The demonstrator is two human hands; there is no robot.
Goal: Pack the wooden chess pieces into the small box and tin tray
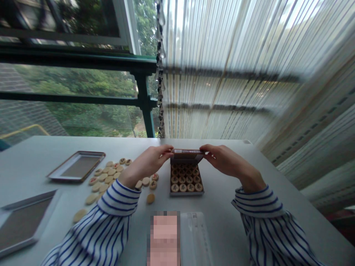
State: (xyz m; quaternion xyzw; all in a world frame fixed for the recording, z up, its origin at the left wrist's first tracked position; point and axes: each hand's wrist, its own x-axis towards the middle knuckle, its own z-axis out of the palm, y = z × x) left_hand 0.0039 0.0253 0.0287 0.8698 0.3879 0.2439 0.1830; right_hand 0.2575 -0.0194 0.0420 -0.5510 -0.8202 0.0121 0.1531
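Near the middle of the table sits a small box (201, 193) filled with rows of round wooden pieces (189, 179) marked with black characters. A lid (187, 151) is held tilted above the box's far side. My left hand (148, 160) pinches the lid's left end between thumb and fingers. At its right end, my right hand (226, 162) grips it the same way. Loose round wooden pieces (111, 171) lie left of the box, partly behind my left wrist; some show red or black characters and others are blank.
An open shallow tray (79, 167) lies at the left, with another grey tray (24, 218) nearer. A clear plastic case (194, 236) and a pixelated rectangular object (165, 238) lie at the front. Beyond the table (222, 210) are a window and string curtain.
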